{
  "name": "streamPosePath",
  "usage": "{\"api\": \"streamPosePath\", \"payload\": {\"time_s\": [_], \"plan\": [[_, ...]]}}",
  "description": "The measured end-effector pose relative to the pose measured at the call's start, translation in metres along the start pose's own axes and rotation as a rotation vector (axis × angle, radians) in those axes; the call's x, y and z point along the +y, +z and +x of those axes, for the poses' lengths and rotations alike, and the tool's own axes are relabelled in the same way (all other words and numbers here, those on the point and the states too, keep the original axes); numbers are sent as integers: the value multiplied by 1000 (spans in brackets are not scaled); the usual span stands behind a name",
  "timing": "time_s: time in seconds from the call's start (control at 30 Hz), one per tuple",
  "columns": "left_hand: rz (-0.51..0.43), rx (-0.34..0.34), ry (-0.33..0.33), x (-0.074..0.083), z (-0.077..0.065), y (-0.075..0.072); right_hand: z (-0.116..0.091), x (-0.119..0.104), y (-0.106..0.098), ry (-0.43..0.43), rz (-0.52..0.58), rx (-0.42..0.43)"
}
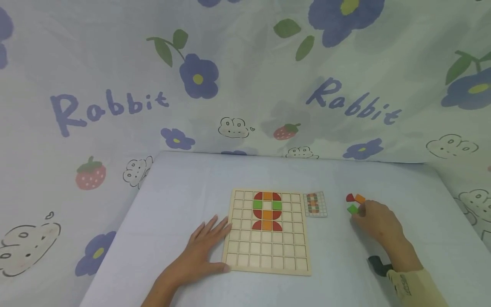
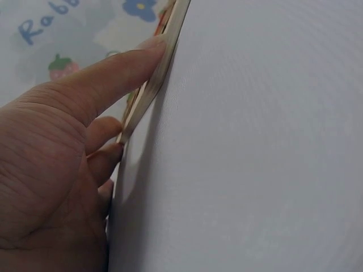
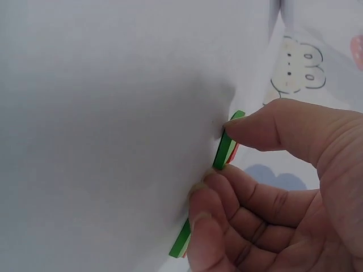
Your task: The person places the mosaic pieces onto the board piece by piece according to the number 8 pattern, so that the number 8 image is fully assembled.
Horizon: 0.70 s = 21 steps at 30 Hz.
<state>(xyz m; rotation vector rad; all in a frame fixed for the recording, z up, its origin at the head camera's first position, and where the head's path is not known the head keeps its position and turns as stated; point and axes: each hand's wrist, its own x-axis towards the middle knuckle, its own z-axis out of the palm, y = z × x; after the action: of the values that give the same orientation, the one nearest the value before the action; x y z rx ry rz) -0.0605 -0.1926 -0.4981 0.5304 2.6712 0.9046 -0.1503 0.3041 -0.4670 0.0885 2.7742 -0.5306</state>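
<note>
Green block (image 1: 352, 209), pinched between the thumb and a fingertip of my right hand (image 1: 379, 224), sits at the white tabletop (image 1: 337, 256), right of the wooden board (image 1: 265, 250) and the small pattern card (image 1: 316, 204). It lies at the left side of that hand, the nearer one; my left hand (image 1: 201, 253), fingers spread, rests against the board's left edge. The block looks square, showing no clear long axis, its sides askew to the board's.

The right sleeve (image 1: 422, 290) is beige (dark lettering (image 1: 405, 285) marks it).
</note>
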Motion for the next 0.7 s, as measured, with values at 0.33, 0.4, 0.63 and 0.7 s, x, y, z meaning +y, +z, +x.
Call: {"api": "streamPosePath", "payload": {"time_s": [0.33,0.4,0.63,0.7], "plan": [[-2,6,0,0,-1,0,-4,6,10,-15,47,8],[0,6,3,0,0,1,-6,6,12,-15,66,7],[2,-4,-9,-1,1,2,-22,-4,12,-77,119,24],[1,-6,-14,-1,1,2,-28,-11,11,-112,127,43]]}}
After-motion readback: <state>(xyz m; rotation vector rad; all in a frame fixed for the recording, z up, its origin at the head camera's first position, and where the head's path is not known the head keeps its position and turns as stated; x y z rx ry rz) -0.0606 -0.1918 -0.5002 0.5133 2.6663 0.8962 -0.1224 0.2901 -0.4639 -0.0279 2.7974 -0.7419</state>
